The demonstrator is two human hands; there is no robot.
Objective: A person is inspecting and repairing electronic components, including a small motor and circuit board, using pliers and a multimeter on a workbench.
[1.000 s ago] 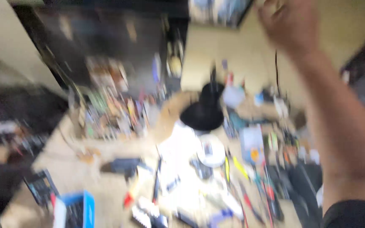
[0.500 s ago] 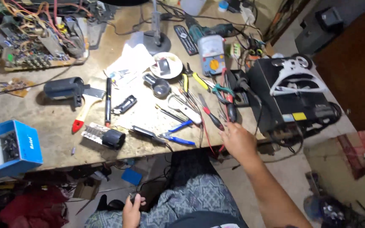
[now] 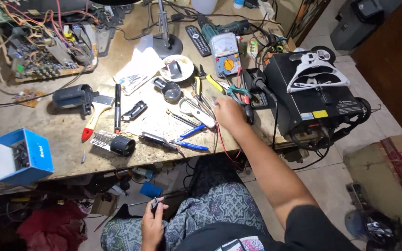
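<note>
Where the patterned trousers cover the person's lap at the bottom of the view, the left hand (image 3: 152,225) rests on the thigh with its fingers closed around a small dark part (image 3: 155,205), too small to tell what it is. Just beyond the knees runs the front edge of the bench (image 3: 66,160), worn and stained. Near that edge lie blue-handled pliers (image 3: 189,139), a soldering tool with a black grip (image 3: 157,139) and a black cylinder (image 3: 122,145), with a blue box (image 3: 22,155) at the far left. Further in, the right hand (image 3: 229,113) reaches out over the bench, fingers loosely curled down onto a cluster of slim tools and a red wire (image 3: 220,139); whether it grips any of them cannot be told. Just beside it sit green-handled cutters (image 3: 237,93) and yellow-handled pliers (image 3: 215,84). To its right stands a black machine (image 3: 312,97) with a white holder on top. Beyond the hand are a white dish (image 3: 177,69) and an analogue meter (image 3: 225,55); a remote control (image 3: 197,40) and a circuit board with tangled wires (image 3: 43,51) lie farther back.
</note>
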